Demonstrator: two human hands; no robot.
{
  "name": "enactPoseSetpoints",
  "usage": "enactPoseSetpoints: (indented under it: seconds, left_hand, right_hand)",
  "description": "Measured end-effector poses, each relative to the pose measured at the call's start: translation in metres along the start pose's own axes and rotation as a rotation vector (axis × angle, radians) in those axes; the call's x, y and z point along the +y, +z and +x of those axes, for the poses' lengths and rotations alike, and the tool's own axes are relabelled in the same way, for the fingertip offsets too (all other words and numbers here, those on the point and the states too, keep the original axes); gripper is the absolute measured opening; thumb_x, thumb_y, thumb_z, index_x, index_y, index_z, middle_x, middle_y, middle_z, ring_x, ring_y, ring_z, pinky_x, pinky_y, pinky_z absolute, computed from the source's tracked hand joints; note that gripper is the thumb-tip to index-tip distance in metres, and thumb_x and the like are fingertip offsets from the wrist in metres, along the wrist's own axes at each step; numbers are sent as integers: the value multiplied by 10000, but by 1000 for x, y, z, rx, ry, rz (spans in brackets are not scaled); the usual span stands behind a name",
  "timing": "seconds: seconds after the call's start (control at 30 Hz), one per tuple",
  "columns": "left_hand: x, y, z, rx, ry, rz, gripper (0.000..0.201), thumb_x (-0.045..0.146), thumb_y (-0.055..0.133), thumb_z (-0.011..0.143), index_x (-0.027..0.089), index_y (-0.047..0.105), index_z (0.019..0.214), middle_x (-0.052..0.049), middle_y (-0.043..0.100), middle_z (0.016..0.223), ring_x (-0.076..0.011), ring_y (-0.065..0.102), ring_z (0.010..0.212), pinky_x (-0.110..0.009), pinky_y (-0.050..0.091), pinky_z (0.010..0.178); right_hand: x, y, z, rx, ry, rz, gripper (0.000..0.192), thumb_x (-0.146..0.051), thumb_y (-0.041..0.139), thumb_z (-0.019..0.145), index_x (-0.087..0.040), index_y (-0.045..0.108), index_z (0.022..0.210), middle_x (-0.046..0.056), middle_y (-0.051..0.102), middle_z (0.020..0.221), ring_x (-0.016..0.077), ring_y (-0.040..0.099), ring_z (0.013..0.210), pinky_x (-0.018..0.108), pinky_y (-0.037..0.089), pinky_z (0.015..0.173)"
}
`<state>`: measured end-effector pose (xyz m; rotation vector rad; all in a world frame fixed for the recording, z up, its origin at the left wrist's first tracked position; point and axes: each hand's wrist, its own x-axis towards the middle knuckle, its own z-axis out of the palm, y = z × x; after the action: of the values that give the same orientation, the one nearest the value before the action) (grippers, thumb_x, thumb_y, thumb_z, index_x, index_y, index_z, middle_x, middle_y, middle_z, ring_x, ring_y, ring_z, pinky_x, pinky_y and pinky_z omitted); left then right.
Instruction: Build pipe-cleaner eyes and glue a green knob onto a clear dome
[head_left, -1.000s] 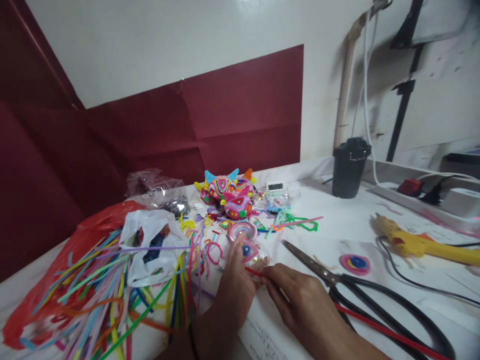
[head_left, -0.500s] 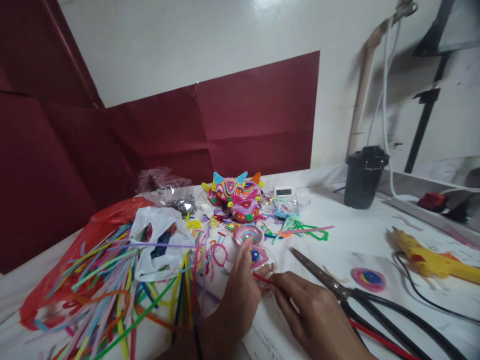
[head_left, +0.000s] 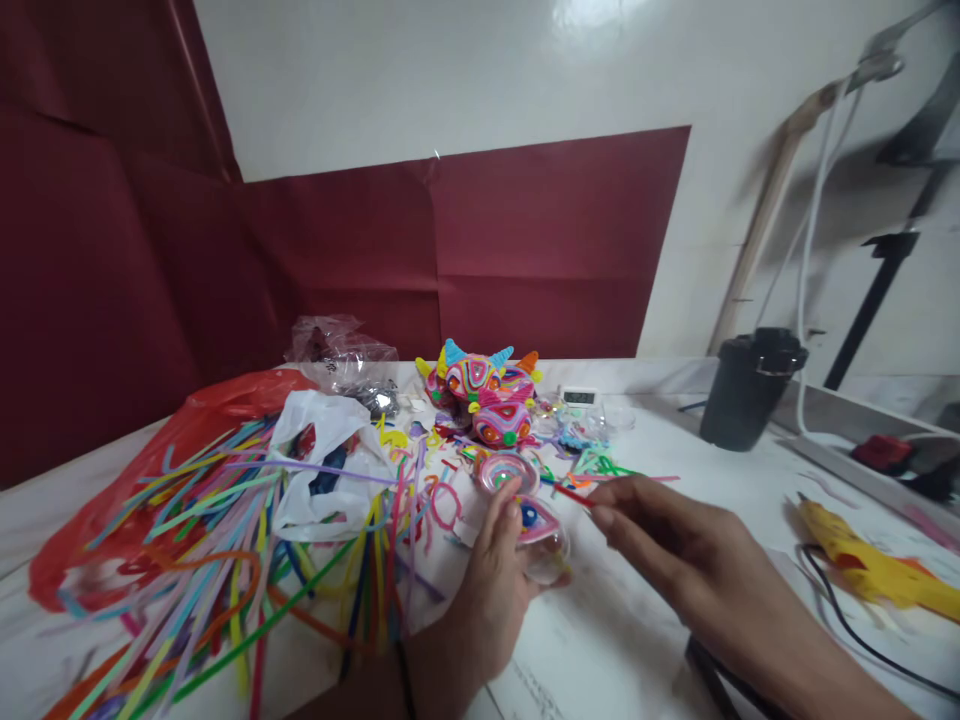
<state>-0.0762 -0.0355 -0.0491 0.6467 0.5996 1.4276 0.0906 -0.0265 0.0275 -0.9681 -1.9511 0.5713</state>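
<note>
Clear dome [head_left: 541, 540] with coiled pipe-cleaner eye was gripped in left hand [head_left: 491, 590]; red pipe cleaner [head_left: 571, 493] was pinched in right hand [head_left: 675, 545].
Dome was held just above the white table [head_left: 660, 640], fingers closed around its near side. Red pipe cleaner tip was held just right of the dome, near its top edge. Loose pipe-cleaner pile [head_left: 225, 560] was seen left, finished coiled masks [head_left: 484, 390] behind, yellow glue gun [head_left: 874, 560] far right.

Pipe-cleaner heap [head_left: 225, 560] crowds left; glue gun [head_left: 870, 560] and cord right; bare tabletop [head_left: 622, 640] between.
</note>
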Motion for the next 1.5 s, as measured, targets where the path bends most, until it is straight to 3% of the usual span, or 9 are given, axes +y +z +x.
enactPoseSetpoints:
  seconds: [0.13, 0.23, 0.33, 0.47, 0.67, 0.83, 1.2, 1.4, 1.5]
  left_hand:
    - [-2, -4, 1, 31, 10, 61, 547, 480, 606, 855, 342, 422, 1351, -97, 467, 1367, -247, 635, 936, -382, 546, 706]
    - [1, -5, 1, 47, 13, 75, 565, 489, 640, 824, 353, 436, 1333, -82, 380, 1438, -262, 630, 966, -392, 552, 706]
    - [1, -5, 3, 49, -4, 52, 678, 525, 708, 748, 338, 426, 1337, -98, 448, 1350, -290, 626, 990, -410, 553, 718]
    - [-3, -6, 10, 124, -63, 69, 776, 593, 716, 702, 341, 387, 1359, -97, 492, 1227, -284, 640, 932, -368, 546, 640]
    - [-4, -6, 13, 130, -108, 50, 873, 622, 716, 691, 335, 311, 1409, -79, 524, 1135, -232, 628, 866, -333, 537, 620]
    - [-9, -9, 15, 153, -111, 30, 1045, 686, 749, 579, 316, 278, 1436, -119, 501, 1175, -300, 624, 938, -333, 525, 598]
    - [-22, -24, 19, 2, -105, 18, 832, 647, 623, 765, 300, 304, 1450, -86, 574, 940, -256, 631, 891, -300, 524, 615]
    - [-18, -21, 17, 23, -116, 73, 831, 612, 650, 764, 310, 295, 1453, -145, 521, 1204, -272, 639, 953, -291, 547, 599]
    - [-17, -21, 17, 5, -105, 16, 821, 594, 667, 759, 300, 327, 1446, -151, 534, 1211, -262, 653, 917, -289, 551, 593]
  right_hand:
    - [15, -7, 42, -44, -38, -278, 248, -404, 484, 898, -195, 613, 869, -9, 619, 632, 143, 564, 566, 241, 439, 498]
    - [25, -1, 79, -98, -75, -391, 178, -326, 530, 890, -172, 618, 905, -12, 635, 643, 137, 579, 568, 249, 455, 534]
    - [28, 10, 115, -150, -137, -519, 125, -259, 573, 894, -158, 640, 924, 12, 671, 792, 148, 626, 708, 302, 509, 689]
    - [33, 25, 154, -246, -215, -708, 256, -321, 584, 919, -167, 598, 1123, 70, 612, 1169, 205, 615, 999, 428, 519, 855]
    - [41, 54, 192, -421, -189, -940, 322, -340, 585, 918, -182, 564, 1197, 80, 590, 1215, 216, 613, 1016, 429, 530, 845]
    - [45, 77, 196, -434, -152, -1044, 339, -344, 582, 919, -181, 552, 1214, 81, 590, 1210, 215, 618, 1003, 423, 535, 832]
    - [60, 93, 182, -365, -122, -1095, 378, -345, 586, 916, -182, 525, 1251, 91, 565, 1250, 223, 613, 1013, 429, 540, 826]
    - [70, 96, 171, -330, -133, -1103, 401, -358, 586, 914, -187, 512, 1268, 96, 549, 1273, 225, 610, 1015, 428, 542, 821]
    - [73, 96, 170, -324, -143, -1106, 406, -362, 585, 914, -188, 507, 1273, 97, 548, 1273, 223, 612, 1007, 426, 544, 815]
